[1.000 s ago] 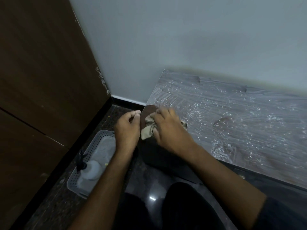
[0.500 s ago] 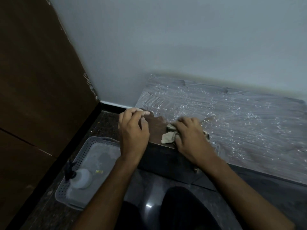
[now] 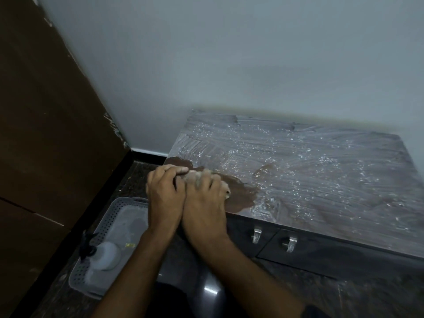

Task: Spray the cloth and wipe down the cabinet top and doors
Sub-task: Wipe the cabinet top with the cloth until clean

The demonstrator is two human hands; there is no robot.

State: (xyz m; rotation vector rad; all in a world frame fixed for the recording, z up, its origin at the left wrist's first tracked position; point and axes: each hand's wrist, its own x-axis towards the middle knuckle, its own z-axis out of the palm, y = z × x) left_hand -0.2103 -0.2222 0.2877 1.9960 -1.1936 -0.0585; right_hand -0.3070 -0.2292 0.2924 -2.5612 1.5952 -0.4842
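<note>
Right hand (image 3: pixel 204 198) pressed the cloth (image 3: pixel 195 176) at the cabinet top's (image 3: pixel 321 175) near-left corner, fingers curled over it; left hand (image 3: pixel 164 191) sat alongside, loosely closed, grip unclear. Only a small patch looked wiped (rest filmy), and the doors (image 3: pixel 332 251) at lower right seemed untouched.

Grey perforated basket (image 3: pixel 128 203) on dark floor (image 3: pixel 344 294); pale wall (image 3: pixel 229 65); brown panel (image 3: pixel 46 134)

Probably home: cabinet (image 3: pixel 321 180), skirting (image 3: pixel 149 152).
</note>
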